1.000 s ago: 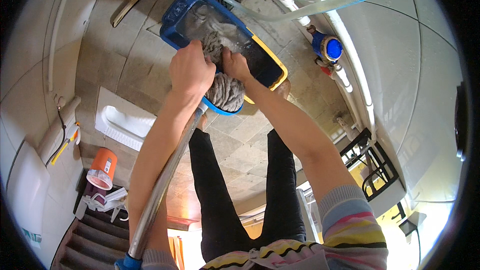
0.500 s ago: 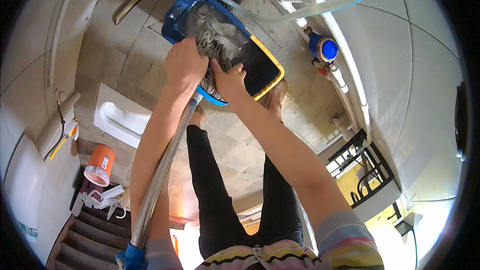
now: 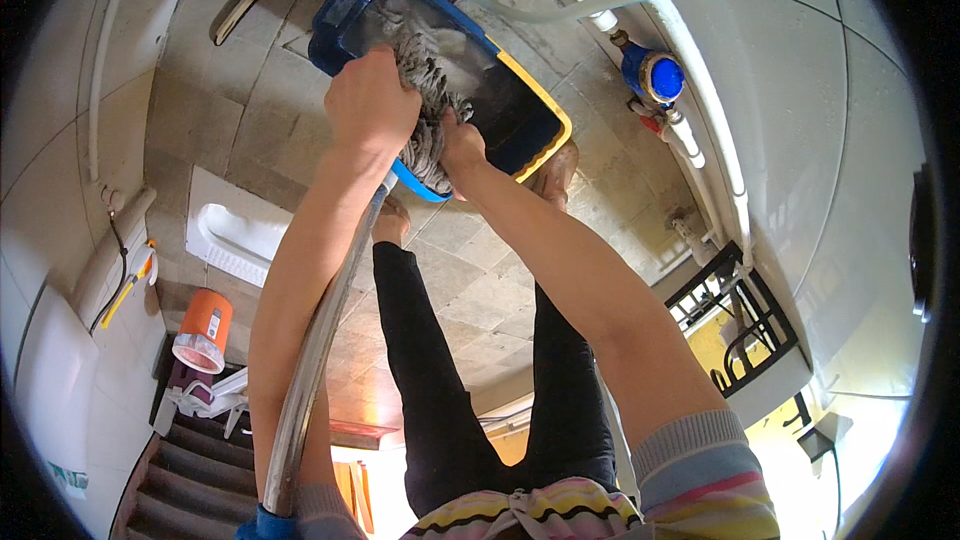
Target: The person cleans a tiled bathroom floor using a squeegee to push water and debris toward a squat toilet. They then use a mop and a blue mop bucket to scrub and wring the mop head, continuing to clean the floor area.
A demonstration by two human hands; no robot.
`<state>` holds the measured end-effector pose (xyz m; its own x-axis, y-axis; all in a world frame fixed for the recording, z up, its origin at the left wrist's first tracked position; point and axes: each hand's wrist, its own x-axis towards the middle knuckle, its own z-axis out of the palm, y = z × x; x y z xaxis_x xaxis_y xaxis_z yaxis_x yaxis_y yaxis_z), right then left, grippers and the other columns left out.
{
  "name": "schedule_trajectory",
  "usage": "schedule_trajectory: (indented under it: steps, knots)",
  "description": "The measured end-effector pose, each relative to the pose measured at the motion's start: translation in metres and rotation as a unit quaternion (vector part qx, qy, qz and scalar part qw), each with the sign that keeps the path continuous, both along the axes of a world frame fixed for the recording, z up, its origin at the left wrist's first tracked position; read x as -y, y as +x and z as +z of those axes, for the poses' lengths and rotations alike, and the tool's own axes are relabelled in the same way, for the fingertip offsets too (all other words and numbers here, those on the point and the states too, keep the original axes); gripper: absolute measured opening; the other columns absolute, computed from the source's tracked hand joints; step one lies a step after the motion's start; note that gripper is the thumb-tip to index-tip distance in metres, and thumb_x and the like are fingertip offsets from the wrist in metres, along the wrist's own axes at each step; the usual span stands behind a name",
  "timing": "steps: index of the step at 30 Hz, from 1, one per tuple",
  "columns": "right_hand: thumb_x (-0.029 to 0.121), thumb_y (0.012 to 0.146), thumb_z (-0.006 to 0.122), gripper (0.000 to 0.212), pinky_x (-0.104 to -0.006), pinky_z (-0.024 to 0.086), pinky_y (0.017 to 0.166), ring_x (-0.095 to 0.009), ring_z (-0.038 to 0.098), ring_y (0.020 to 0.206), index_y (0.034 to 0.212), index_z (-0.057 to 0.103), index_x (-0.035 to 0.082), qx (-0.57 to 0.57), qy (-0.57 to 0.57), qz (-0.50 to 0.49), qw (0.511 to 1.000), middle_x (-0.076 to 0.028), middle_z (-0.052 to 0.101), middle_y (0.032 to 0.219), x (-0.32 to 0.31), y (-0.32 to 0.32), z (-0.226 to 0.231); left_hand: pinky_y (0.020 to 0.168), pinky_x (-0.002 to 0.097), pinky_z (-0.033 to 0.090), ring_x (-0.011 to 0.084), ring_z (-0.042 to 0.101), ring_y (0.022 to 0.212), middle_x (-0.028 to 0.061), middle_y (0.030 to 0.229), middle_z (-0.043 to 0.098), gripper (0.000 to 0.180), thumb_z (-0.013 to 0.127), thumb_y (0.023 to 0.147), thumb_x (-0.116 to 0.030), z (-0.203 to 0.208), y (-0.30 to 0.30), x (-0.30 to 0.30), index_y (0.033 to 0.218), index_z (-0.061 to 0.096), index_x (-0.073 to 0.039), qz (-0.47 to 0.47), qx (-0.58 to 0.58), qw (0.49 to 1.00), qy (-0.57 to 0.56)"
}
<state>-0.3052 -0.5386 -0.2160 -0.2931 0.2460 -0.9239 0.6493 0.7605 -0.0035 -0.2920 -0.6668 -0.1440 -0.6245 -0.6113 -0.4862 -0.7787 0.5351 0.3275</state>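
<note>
A grey string mop head (image 3: 428, 80) lies over a rectangular blue-and-yellow tub (image 3: 535, 90), with its far strands down in dark water. My left hand (image 3: 370, 110) is closed in a fist round the strands at the tub's left side. On their right side, near the tub's near end, my right hand (image 3: 462, 152) is closed round them too; most of its fingertips are hidden. The metal mop pole (image 3: 318, 360) slants from the mop head back along my left forearm to a blue end piece (image 3: 266, 523) at the lower edge.
My bare feet stand on the tiles just this side of the tub. Left of them is a white squat toilet (image 3: 232, 228), then an orange bucket (image 3: 204, 328) by dark steps. White pipes, a blue water meter (image 3: 660, 77) and a black rack (image 3: 735, 325) line the right wall.
My right hand has closed further round the strands, its thumb no longer stretched out. The left fist has turned slightly and still grips the mop. The whole view has shifted a little.
</note>
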Motion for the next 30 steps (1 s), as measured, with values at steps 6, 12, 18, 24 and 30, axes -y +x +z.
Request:
schedule_trajectory:
  steps: [6, 12, 18, 24, 30]
  knots:
    - [0.055, 0.089, 0.042, 0.064, -0.0435, 0.044, 0.087, -0.037, 0.057, 0.102, 0.11, 0.059, -0.003, 0.03, -0.097, 0.037, 0.994, -0.023, 0.061, 0.105, -0.007, -0.019, -0.011, 0.074, 0.047, 0.048, 0.0409, 0.061, 0.083, 0.0246, 0.083, 0.062, 0.018, 0.062, 0.074, -0.011, 0.006, 0.005, 0.006, 0.086, 0.057, 0.002, 0.001, 0.022, 1.0, 0.019]
    - [0.061, 0.085, 0.048, 0.065, -0.0328, 0.043, 0.087, -0.021, 0.057, 0.094, 0.114, 0.061, 0.004, 0.105, -0.418, -0.112, 0.895, -0.009, 0.062, 0.106, 0.018, -0.069, -0.012, 0.076, 0.0472, 0.046, 0.0433, 0.058, 0.087, 0.0258, 0.086, 0.061, 0.026, 0.063, 0.076, -0.017, 0.017, 0.015, 0.001, 0.091, 0.057, 0.003, -0.009, -0.008, 0.995, 0.099]
    - [0.057, 0.081, 0.058, 0.055, -0.0306, 0.046, 0.074, -0.018, 0.058, 0.084, 0.102, 0.065, 0.007, -0.093, -0.473, 0.212, 0.85, -0.011, 0.064, 0.091, 0.042, -0.065, 0.003, 0.074, 0.0448, 0.049, 0.0397, 0.061, 0.084, 0.0237, 0.083, 0.063, 0.024, 0.065, 0.075, -0.018, 0.01, 0.008, -0.002, 0.084, 0.06, 0.004, 0.035, 0.014, 0.995, 0.095]
    - [0.053, 0.085, 0.047, 0.05, -0.0454, 0.047, 0.069, -0.04, 0.06, 0.078, 0.086, 0.067, 0.007, -0.234, -0.392, 0.311, 0.833, -0.023, 0.062, 0.076, 0.048, -0.065, 0.006, 0.072, 0.0421, 0.051, 0.0365, 0.063, 0.083, 0.0204, 0.083, 0.065, 0.017, 0.059, 0.076, -0.015, 0.014, -0.004, -0.001, 0.079, 0.062, 0.002, -0.017, 0.047, 0.996, 0.079]
    - [0.042, 0.088, 0.043, 0.043, -0.049, 0.047, 0.068, -0.042, 0.059, 0.075, 0.08, 0.066, 0.006, -0.273, -0.341, 0.37, 0.82, -0.024, 0.061, 0.074, 0.053, -0.068, 0.009, 0.073, 0.0427, 0.051, 0.0364, 0.063, 0.083, 0.0205, 0.084, 0.064, 0.018, 0.059, 0.076, -0.016, 0.008, -0.005, 0.0, 0.078, 0.063, 0.001, -0.01, 0.034, 0.997, 0.066]
